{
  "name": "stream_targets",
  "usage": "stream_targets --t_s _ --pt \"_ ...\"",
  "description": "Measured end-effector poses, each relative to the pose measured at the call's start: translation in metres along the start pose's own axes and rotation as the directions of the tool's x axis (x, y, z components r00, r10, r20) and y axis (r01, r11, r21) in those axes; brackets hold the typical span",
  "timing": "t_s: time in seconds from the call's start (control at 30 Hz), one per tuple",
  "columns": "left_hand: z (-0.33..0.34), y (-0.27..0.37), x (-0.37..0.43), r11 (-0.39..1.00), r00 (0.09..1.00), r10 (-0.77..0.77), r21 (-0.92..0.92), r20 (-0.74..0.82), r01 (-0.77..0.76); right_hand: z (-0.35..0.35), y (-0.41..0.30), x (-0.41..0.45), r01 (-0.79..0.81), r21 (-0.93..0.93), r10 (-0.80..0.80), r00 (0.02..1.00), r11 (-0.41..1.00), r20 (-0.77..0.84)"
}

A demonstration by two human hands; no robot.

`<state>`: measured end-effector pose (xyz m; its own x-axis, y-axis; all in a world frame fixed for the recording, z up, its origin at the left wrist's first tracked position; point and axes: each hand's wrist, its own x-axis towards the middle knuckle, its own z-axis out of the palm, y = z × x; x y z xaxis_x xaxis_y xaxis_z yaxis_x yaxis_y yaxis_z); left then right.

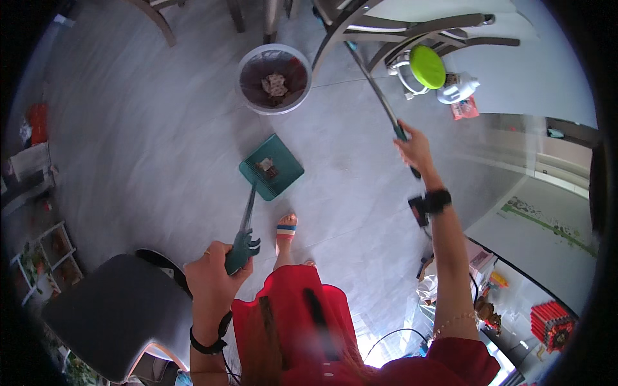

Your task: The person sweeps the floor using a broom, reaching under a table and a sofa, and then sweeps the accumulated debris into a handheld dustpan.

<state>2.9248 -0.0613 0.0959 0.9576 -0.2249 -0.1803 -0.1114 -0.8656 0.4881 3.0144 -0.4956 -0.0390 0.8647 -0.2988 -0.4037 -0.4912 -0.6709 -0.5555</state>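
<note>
My left hand (219, 270) is closed around the green grip of a long-handled dustpan (285, 164), whose pan lies on the grey floor with crumpled scraps (267, 167) in it. Beyond the pan stands a round waste bin (240, 91) with a liner and crumpled paper inside. My right hand (413, 147) holds a long broom handle (381, 96) near its end, off to the right; the far end of the handle passes under an upturned chair, and the broom head cannot be made out.
Dark curved chair legs (434, 26) stick out at the top right. A green-topped stool (428, 67), a plastic jug (458, 89) and a pink packet (465, 109) sit by the right wall. A dark grey chair (116, 309) stands at the lower left.
</note>
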Motion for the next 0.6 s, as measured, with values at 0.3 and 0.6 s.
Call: stream_targets --t_s 0.3,0.6 --pt "0.002 -0.001 -0.001 1.000 0.999 0.030 0.008 -0.024 -0.030 0.070 0.045 0.053 0.083 -0.432 -0.097 0.995 0.898 -0.010" --pt "0.002 0.007 -0.002 1.000 0.998 0.001 -0.011 -0.059 -0.002 0.061 0.148 -0.171 -0.001 -0.439 0.022 0.999 0.898 0.041"
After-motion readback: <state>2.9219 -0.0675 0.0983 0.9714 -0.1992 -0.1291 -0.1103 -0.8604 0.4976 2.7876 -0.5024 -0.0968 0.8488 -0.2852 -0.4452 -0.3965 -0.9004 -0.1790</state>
